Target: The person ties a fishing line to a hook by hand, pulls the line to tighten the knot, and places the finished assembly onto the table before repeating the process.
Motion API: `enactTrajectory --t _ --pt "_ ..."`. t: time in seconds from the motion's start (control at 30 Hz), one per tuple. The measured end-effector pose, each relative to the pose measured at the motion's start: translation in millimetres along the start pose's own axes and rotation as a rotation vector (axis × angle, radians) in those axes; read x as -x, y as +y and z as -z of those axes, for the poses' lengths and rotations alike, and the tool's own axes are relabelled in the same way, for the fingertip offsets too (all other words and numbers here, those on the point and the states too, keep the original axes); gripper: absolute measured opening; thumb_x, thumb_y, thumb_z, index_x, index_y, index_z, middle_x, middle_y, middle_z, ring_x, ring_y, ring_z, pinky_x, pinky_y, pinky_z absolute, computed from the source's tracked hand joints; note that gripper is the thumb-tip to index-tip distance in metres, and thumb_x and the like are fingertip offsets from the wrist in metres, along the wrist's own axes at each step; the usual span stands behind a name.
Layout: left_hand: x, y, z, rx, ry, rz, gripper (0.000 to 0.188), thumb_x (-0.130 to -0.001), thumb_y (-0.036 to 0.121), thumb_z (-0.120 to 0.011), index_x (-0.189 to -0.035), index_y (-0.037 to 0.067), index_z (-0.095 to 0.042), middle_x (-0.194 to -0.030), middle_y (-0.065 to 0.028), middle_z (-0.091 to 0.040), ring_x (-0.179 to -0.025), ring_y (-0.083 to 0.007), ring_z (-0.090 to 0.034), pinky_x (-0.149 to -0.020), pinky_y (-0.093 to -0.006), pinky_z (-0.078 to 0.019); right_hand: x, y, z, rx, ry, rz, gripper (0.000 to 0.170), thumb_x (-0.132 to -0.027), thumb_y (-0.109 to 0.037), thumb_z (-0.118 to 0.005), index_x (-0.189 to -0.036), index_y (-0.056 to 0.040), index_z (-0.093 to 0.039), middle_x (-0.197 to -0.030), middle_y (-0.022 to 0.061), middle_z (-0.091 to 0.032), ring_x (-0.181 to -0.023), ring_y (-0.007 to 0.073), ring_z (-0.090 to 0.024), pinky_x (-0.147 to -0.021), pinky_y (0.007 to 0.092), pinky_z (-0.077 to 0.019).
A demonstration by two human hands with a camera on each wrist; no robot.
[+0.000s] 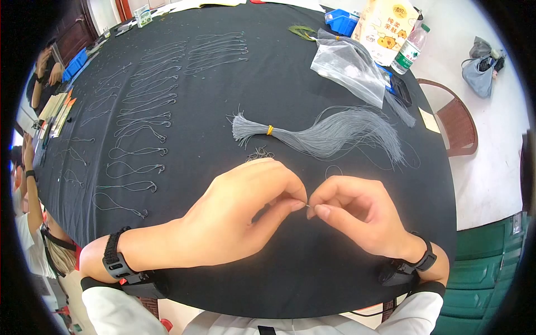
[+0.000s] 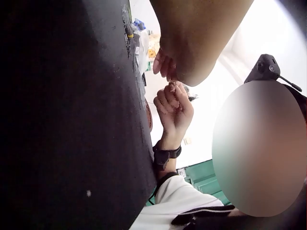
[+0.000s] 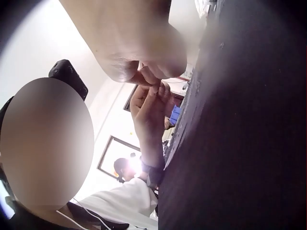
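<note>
In the head view my left hand (image 1: 245,209) and right hand (image 1: 363,212) meet fingertip to fingertip over the black table. Between them shows a small thin piece (image 1: 307,206), which the left thumb and forefinger pinch; its kind I cannot tell. My right thumb and forefinger pinch a fine grey line (image 1: 334,167), part of which arcs up behind the knuckles. Just beyond the left hand lies a small pile of dark, curved wire-like pieces (image 1: 260,153), partly hidden by it. Farther off rests a bundle of grey lines (image 1: 329,134) bound with a yellow band (image 1: 270,130).
Rows of looped grey lines (image 1: 137,151) lie on the black tablecloth (image 1: 212,106) at left. Toward the back right are a clear plastic bag (image 1: 349,70), a printed paper bag (image 1: 388,30), a bottle (image 1: 410,50) and a blue bin (image 1: 341,22). Other people are at the left edge.
</note>
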State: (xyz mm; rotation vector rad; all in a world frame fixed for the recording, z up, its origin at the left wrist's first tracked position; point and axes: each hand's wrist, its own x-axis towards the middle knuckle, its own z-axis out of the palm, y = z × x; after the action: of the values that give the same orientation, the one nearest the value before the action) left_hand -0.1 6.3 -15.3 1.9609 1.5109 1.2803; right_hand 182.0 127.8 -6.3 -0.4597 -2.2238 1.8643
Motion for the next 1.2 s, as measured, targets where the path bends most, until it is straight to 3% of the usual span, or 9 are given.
enactTrajectory --t 0.17,0.4,0.67,0.87,0.97,1.07,1.2 --pt "-2 -3 -2 -0.208 0.086 -0.267 0.017 -0.073 -0.008 -0.067 -0.086 -0.002 -0.060 -0.081 -0.0130 -0.058 -0.070 -0.0274 -0.057 -0.063 -0.0333 -0.0465 0 -1 -5 -0.085 0.010 -0.005 0.011 -0.093 -0.005 -0.053 -0.098 0.0008 -0.062 -0.070 -0.0065 -0.052 -0.057 -0.0016 -0.036 -0.050 0.0190 -0.0277" --pt "-1 -6 -2 -0.266 0.120 -0.381 0.020 -0.069 -0.010 -0.067 -0.087 -0.006 -0.059 -0.081 -0.0152 -0.056 -0.069 -0.0290 -0.055 -0.060 -0.0346 -0.0465 2 -4 -6 -0.173 -0.002 -0.058 0.011 -0.094 -0.004 -0.052 -0.099 0.0021 -0.060 -0.072 -0.0057 -0.052 -0.057 -0.0021 -0.035 -0.052 0.0185 -0.0271" --pt "0 -6 -2 -0.230 0.094 -0.355 0.022 -0.069 -0.009 -0.069 -0.088 -0.005 -0.059 -0.083 -0.0144 -0.057 -0.070 -0.0292 -0.057 -0.061 -0.0354 -0.0474 -1 -5 -11 -0.303 0.043 -0.150 0.011 -0.093 -0.006 -0.054 -0.100 0.0018 -0.060 -0.076 -0.0047 -0.055 -0.058 -0.0027 -0.036 -0.051 0.0177 -0.0261" --pt "2 -2 -5 -0.181 0.097 -0.293 0.020 -0.071 -0.009 -0.066 -0.088 -0.001 -0.061 -0.082 -0.0122 -0.057 -0.072 -0.0277 -0.058 -0.062 -0.0345 -0.0468 3 4 -9 0.033 0.078 0.014 0.007 -0.090 -0.005 -0.059 -0.094 0.0001 -0.063 -0.059 -0.0049 -0.051 -0.053 -0.0015 -0.036 -0.048 0.0199 -0.0283" --pt "3 -1 -4 -0.085 0.060 -0.179 0.018 -0.073 -0.008 -0.066 -0.087 0.001 -0.061 -0.082 -0.0109 -0.058 -0.073 -0.0261 -0.058 -0.063 -0.0337 -0.0469 3 -3 -7 0.383 0.045 0.194 0.004 -0.086 -0.003 -0.063 -0.090 -0.0017 -0.065 -0.051 -0.0024 -0.044 -0.046 0.0010 -0.036 -0.043 0.0224 -0.0282" --pt "3 -3 -3 -0.005 0.010 -0.087 0.014 -0.075 -0.006 -0.066 -0.086 0.000 -0.060 -0.084 -0.0103 -0.060 -0.074 -0.0250 -0.059 -0.064 -0.0327 -0.0477 0 0 -9 0.429 0.057 0.310 0.005 -0.083 -0.001 -0.065 -0.088 -0.0027 -0.066 -0.047 0.0010 -0.041 -0.041 0.0043 -0.032 -0.040 0.0243 -0.0267" --pt "2 -2 -1 -0.018 0.039 -0.044 0.017 -0.075 -0.003 -0.069 -0.090 -0.001 -0.061 -0.086 -0.0110 -0.060 -0.078 -0.0252 -0.060 -0.066 -0.0324 -0.0486 0 -3 -10 0.428 0.139 0.314 0.003 -0.084 -0.002 -0.065 -0.085 -0.0034 -0.064 -0.048 0.0014 -0.039 -0.041 0.0055 -0.032 -0.041 0.0252 -0.0271"
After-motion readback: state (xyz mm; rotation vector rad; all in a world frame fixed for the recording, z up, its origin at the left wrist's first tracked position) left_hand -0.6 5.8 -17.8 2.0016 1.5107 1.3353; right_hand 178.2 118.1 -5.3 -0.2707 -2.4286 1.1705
